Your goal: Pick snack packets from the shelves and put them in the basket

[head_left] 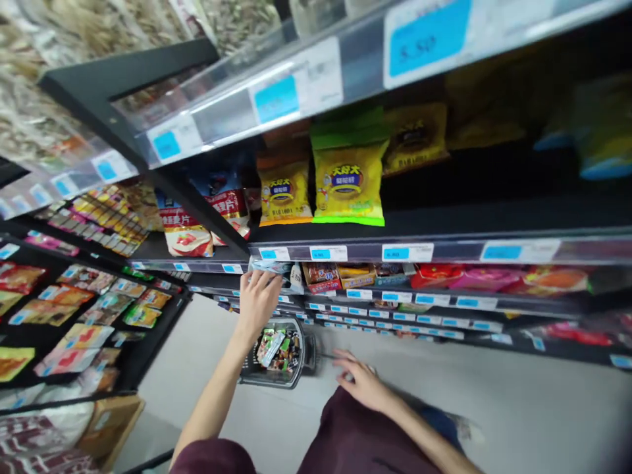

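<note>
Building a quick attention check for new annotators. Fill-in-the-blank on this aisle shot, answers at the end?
1. Of the left hand and the right hand, the one at the pale blue packet is the ____ one.
2. The dark basket, with packets inside, stands on the ____.
3. The largest-looking yellow bag has a bright ____ bottom edge.
4. The price labels are white with ____ rectangles.

Missing words: left; floor; green; blue.
</note>
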